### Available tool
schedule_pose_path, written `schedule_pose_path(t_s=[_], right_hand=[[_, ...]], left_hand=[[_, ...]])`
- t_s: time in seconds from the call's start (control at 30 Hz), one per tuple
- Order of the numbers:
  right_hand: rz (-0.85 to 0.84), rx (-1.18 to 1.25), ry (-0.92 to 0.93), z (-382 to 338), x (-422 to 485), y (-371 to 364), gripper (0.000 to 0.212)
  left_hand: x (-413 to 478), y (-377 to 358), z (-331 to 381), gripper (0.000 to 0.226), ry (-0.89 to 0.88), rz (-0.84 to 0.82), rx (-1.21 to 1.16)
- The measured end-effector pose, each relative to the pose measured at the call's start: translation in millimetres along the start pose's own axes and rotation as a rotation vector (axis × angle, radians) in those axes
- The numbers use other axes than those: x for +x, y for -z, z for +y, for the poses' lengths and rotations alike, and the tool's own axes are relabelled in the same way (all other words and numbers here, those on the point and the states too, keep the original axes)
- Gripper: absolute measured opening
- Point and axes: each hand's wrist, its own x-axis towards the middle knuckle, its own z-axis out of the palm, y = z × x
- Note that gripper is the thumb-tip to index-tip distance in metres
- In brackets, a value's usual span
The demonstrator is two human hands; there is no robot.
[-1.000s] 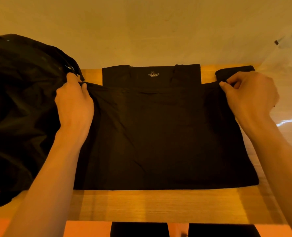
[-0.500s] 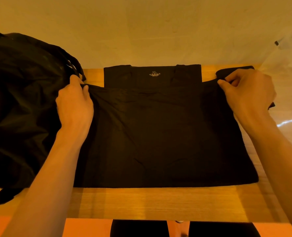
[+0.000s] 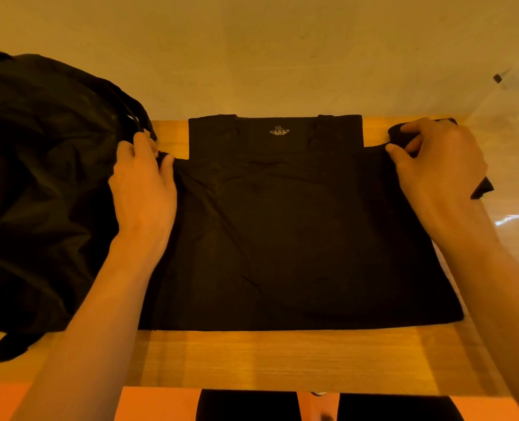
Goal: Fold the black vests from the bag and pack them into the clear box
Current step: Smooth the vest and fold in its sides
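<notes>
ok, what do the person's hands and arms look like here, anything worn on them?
The left hand and right hand are both bare, with no gloves. No rings, watch or wristbands show on the sides in view. The left forearm and right forearm are uncovered right to the frame edge, so no sleeves are visible. Neither has markers, tape or cables.

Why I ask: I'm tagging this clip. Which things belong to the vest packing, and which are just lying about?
Job: black vest, gripped by left hand and right hand; black bag; clear box.
Just there: wooden table; wall behind it.
</notes>
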Motion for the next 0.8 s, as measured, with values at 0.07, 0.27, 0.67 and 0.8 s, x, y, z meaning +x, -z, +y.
schedule_pose_path(t_s=[0.07,0.27,0.67,0.8], right_hand=[[0.012,-0.045,0.1,-6.4,-19.8,7.2,0.039],[-0.354,-0.23,0.332,-1.8,-117.2,3.6,0.068],[-0.445,-0.343,0.285,12.0,-167.5,19.0,0.083],[-0.447,-0.344,0.282,20.7,-186.3,24.8,0.083]], left_hand=[[-20.4,3.9,8.0,0.044,-0.084,0.001,0.088],[-98.1,8.5,14.3,0.075,-0.198,-0.305,0.223],[-160.0,23.7,-31.9,0.089,-0.149,-0.372,0.307],[-178.6,31.5,-38.3,0.092,-0.149,-0.357,0.327]])
